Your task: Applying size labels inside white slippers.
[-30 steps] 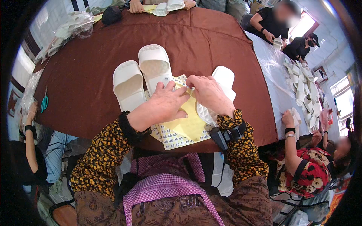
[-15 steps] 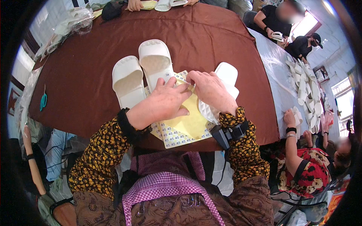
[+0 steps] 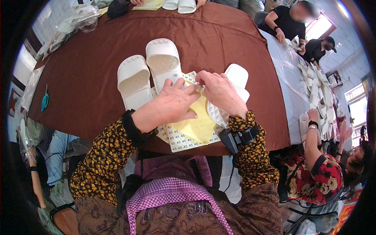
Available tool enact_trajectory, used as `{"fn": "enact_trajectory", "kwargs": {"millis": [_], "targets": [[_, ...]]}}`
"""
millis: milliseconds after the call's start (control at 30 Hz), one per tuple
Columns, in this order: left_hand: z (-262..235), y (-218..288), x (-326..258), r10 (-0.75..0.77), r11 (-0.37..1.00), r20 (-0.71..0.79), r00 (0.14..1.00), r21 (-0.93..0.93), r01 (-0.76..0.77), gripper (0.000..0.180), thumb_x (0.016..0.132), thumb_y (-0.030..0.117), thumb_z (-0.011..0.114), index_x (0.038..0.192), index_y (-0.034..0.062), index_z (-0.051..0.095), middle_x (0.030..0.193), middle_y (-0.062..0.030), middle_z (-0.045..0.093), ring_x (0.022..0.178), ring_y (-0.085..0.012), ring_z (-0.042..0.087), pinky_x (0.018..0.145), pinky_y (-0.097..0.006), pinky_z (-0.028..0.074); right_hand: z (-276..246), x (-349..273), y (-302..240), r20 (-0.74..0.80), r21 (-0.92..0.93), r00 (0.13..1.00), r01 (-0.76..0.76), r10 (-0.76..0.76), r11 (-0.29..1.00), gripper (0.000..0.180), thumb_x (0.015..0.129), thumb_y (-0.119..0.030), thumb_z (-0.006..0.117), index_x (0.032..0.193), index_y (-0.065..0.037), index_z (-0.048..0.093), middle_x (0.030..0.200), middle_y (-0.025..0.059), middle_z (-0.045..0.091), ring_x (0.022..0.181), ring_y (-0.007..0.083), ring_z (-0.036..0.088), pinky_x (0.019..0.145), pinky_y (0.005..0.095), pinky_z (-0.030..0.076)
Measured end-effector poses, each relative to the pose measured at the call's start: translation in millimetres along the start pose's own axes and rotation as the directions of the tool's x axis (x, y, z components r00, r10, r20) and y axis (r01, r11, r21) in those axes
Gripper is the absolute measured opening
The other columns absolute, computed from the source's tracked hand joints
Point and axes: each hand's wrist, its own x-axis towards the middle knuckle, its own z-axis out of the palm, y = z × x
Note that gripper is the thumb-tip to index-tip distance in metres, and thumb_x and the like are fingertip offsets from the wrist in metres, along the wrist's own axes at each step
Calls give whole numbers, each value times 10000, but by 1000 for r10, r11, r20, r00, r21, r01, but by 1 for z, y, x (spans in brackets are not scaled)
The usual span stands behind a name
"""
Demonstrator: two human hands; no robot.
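Note:
My left hand lies flat, fingers spread, on a yellow sticker sheet near the front edge of a brown-covered table. My right hand rests beside it with its fingertips pinched at the sheet's top edge, over small white round stickers. Whether a sticker is between the fingers is too small to tell. Two white slippers stand side by side just beyond my left hand. Under my right wrist lie more white slippers, stacked.
Clear plastic bags sit at the table's far left, teal scissors at its left edge. Another person's hands and slippers are at the far edge. To the right, other people work at a white table covered with several slippers.
Both hands have stayed on the sticker sheet with only slight finger shifts. A person's arm at the lower left has moved.

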Motion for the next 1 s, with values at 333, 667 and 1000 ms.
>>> {"fn": "enact_trajectory", "kwargs": {"millis": [333, 667, 1000], "targets": [[2, 2, -2, -3, 1000, 9, 1000, 16, 3, 592, 770, 414, 709, 1255, 104, 567, 1364, -83, 486, 1190, -309, 429, 942, -475, 334, -1, -2, -3, 40, -10, 999, -30, 30, 1000, 155, 872, -86, 519, 1018, -83, 570, 969, 111, 667, 995, 277, 609, 858, 398, 414], [3, 2, -2, 4, 1000, -6, 1000, -4, -4, 593, 771, 407, 713, 1261, 110, 563, 1346, -84, 497, 1173, -310, 443, 935, -476, 339, 0, -1, 7, -53, 245, 997, -40, 54, 969, 166, 854, -28, 491, 1000, -59, 563, 942, 152, 660, 957, 339, 611, 835, 433, 448], [6, 0, -4, 19, 1000, -18, 1000, 6, -19, 576, 785, 387, 707, 1265, 105, 557, 1376, -93, 479, 1204, -323, 436, 949, -486, 344, -2, -2, 5, -111, 393, 990, -33, 84, 919, 145, 861, 8, 468, 992, 2, 531, 872, 201, 624, 873, 381, 619, 747, 445, 486]]}}
